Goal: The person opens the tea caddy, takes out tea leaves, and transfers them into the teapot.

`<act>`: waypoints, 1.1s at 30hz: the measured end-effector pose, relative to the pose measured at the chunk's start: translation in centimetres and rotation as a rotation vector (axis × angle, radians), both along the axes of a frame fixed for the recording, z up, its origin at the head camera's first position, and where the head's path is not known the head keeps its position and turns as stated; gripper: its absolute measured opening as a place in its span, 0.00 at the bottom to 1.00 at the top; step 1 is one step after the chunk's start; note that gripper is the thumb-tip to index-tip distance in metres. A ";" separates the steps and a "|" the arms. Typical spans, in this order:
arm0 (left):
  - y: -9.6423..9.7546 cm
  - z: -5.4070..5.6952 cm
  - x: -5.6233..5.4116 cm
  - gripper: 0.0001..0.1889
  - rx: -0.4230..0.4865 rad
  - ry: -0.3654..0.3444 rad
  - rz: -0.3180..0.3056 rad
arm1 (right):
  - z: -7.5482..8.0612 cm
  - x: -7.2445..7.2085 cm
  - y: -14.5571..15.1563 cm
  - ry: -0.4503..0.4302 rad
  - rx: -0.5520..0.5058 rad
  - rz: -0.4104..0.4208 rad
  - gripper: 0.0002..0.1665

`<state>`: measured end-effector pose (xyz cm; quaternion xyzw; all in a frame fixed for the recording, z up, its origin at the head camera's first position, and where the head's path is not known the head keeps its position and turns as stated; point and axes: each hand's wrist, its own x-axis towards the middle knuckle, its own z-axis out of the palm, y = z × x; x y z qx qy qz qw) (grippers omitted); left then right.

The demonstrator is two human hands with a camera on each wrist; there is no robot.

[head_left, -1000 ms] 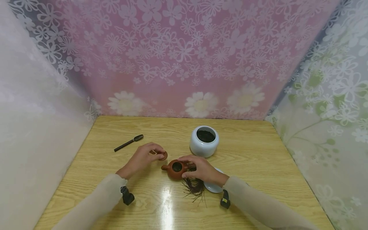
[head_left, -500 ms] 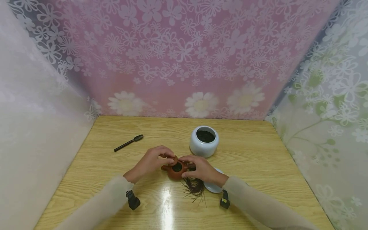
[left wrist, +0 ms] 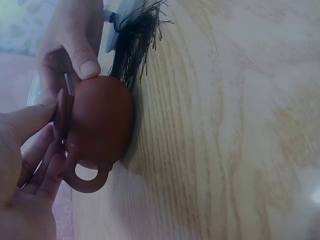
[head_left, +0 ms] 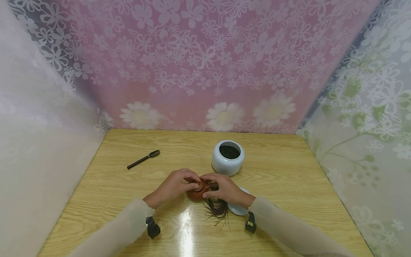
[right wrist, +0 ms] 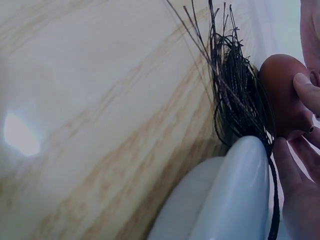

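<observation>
A small reddish-brown clay teapot (head_left: 194, 195) stands on the table between both hands, its loop handle toward the left. The left hand (head_left: 174, 184) pinches the round clay lid (left wrist: 61, 115) between thumb and fingers, right at the teapot's mouth. In the left wrist view the lid stands slightly tilted against the rim. The right hand (head_left: 226, 189) holds the teapot from the spout side, its thumb on the near wall and fingers on the far side. The spout is partly hidden by this hand.
A white jar (head_left: 226, 166) of dark tea leaves stands behind the right hand. Under the right wrist lies a white round dish-like piece (head_left: 239, 208), with a dark tassel (head_left: 217, 208) beside the teapot. A dark scoop (head_left: 142, 160) lies at back left.
The left hand has carried the lid rightward from beside the teapot onto its mouth, covering the opening. The right hand has stayed in place on the teapot.
</observation>
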<state>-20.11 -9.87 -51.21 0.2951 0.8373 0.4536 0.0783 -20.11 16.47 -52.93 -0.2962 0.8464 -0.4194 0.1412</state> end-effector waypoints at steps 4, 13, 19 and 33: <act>0.2 -0.3 0.0 0.08 -0.025 0.025 0.006 | 0.0 0.0 0.0 0.002 -0.004 -0.002 0.38; 0.4 -0.7 0.1 0.08 -0.036 0.058 0.001 | 0.0 0.0 -0.1 0.055 0.011 0.009 0.37; 0.2 -0.8 0.0 0.09 -0.053 0.074 0.008 | -0.2 -0.1 -0.2 0.075 0.019 0.009 0.37; -2.2 -0.2 0.6 0.12 -0.054 0.034 0.050 | -0.1 -0.1 -2.3 0.022 -0.015 0.047 0.39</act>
